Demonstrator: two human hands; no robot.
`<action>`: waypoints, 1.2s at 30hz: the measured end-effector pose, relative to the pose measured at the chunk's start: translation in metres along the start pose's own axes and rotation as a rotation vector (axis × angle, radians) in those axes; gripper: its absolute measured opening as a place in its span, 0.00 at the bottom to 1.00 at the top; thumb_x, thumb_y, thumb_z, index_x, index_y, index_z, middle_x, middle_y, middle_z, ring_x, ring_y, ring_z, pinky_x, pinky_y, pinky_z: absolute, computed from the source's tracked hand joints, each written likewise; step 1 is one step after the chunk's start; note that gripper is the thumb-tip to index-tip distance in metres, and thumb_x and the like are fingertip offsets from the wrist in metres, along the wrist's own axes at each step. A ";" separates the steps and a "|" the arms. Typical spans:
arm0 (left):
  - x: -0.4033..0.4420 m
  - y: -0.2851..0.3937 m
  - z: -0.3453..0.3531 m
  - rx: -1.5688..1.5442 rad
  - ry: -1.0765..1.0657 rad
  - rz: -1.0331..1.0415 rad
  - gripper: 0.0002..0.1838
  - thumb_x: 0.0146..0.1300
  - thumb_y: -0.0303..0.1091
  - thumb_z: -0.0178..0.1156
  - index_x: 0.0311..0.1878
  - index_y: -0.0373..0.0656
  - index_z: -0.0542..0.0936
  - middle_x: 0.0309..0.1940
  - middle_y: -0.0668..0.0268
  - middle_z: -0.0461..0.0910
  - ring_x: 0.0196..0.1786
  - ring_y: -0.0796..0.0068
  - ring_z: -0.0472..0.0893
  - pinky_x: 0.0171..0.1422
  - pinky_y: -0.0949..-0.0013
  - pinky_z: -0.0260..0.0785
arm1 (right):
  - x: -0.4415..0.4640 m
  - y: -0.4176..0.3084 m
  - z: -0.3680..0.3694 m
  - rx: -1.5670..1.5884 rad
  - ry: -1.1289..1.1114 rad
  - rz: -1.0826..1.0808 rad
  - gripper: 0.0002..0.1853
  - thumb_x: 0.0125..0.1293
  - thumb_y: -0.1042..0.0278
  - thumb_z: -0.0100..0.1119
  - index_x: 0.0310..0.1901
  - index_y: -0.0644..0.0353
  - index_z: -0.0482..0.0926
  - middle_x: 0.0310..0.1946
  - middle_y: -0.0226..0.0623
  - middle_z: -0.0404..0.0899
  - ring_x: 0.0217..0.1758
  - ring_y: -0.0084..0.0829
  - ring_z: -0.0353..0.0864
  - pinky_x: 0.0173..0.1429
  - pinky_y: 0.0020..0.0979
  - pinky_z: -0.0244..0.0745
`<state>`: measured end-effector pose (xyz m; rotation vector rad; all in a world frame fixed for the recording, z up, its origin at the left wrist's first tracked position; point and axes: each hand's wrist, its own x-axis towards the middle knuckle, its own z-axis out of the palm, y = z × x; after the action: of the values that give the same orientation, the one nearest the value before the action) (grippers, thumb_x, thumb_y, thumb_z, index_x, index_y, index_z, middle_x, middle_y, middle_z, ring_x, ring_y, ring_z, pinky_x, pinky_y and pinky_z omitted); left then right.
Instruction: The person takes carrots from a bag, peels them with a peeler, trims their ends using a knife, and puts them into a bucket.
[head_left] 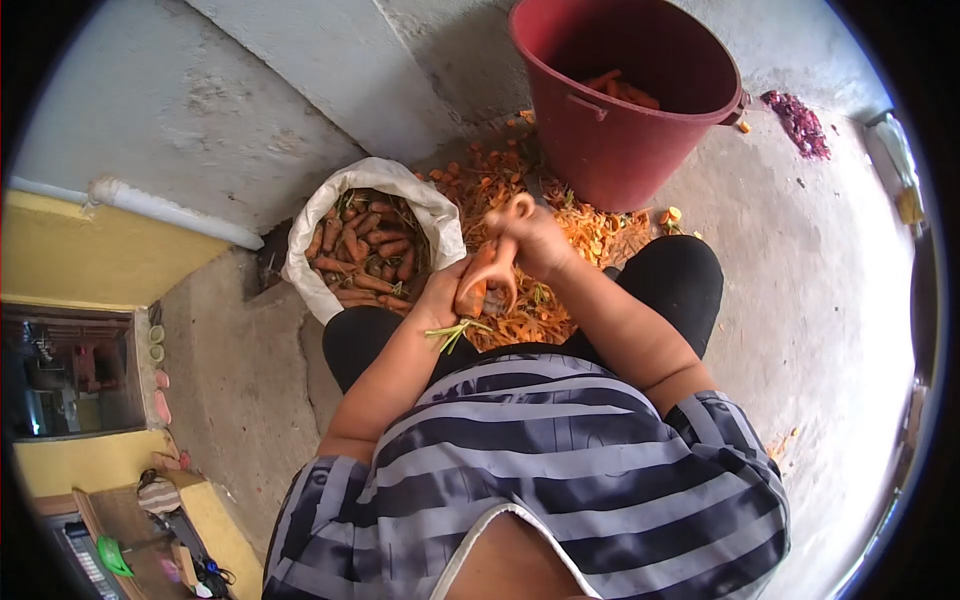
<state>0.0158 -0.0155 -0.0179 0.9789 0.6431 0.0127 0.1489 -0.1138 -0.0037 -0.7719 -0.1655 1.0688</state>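
Note:
My left hand (441, 298) is closed round a carrot (474, 292), whose short green stalks (458, 331) stick out toward my lap. My right hand (535, 243) grips the handle of a pale orange Y-shaped peeler (492, 272). The peeler's forked head lies over the carrot, and a ring shows at the far end of its handle. Its blade is too blurred to make out. Left of my hands stands a white sack (448, 225), rolled open, with many unpeeled carrots (385, 236) inside. Beneath my hands, orange peelings (540, 322) cover the floor between my knees.
A large dark red bucket (625, 150) with several carrots (622, 88) in it stands ahead, right of centre. Cut carrot ends (470, 180) lie beside the peelings. Purple scraps (798, 124) sit near the wall at the right. A concrete wall (240, 90) rises behind the sack.

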 end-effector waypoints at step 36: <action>0.023 -0.006 -0.030 0.038 0.225 -0.010 0.16 0.66 0.41 0.47 0.47 0.37 0.71 0.37 0.65 0.75 0.37 0.75 0.76 0.41 0.73 0.70 | 0.049 -0.003 -0.073 -0.006 0.504 -0.067 0.14 0.53 0.60 0.65 0.30 0.58 0.70 0.24 0.33 0.70 0.23 0.27 0.71 0.25 0.30 0.67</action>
<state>0.0174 0.0111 -0.0455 1.0193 0.8570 0.1029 0.2098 -0.1094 -0.0670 -1.0101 0.2331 0.7830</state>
